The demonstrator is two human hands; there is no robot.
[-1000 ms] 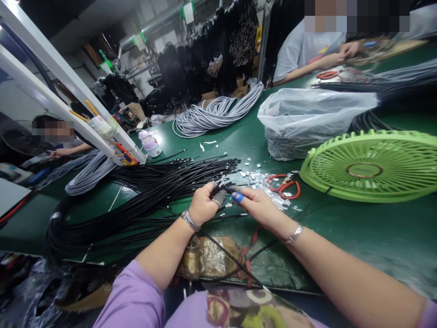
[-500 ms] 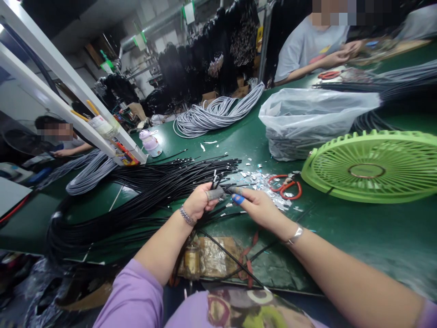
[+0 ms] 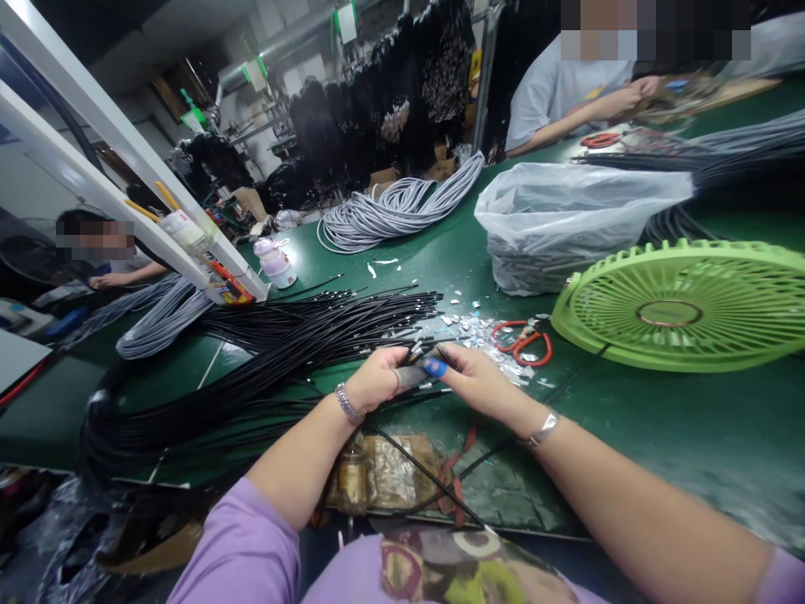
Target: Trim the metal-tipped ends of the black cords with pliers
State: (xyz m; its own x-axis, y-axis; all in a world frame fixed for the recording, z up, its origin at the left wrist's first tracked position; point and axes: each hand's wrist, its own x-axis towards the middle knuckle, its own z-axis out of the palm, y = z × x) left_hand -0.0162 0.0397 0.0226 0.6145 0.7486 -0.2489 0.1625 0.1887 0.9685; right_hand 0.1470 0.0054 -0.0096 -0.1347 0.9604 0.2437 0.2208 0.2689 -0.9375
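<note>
My left hand [image 3: 379, 379] is closed on black cable ends, a grey wrap covering one of its fingers. Close against it, my right hand [image 3: 479, 384] pinches at the same cable ends, with blue tape around its thumb. The fingers hide most of what lies between them. A thick bundle of black cables [image 3: 251, 382] curves across the table to the left of my hands, its pale-tipped ends just beyond them. Scraps of silvery foil [image 3: 469, 331] are strewn behind my right hand, beside red-handled cutters [image 3: 532, 346].
A green fan [image 3: 670, 312] stands at the right, before a clear plastic bag [image 3: 566, 243]. Coiled grey cable [image 3: 402, 210] and a lilac bottle [image 3: 275, 262] sit farther back. White posts [image 3: 126, 159] rise at left. Co-workers sit at far left and back right [image 3: 547, 101].
My hands have drawn closer together, and the fingers of my right hand are now more curled around the cable ends. The view has shifted slightly.
</note>
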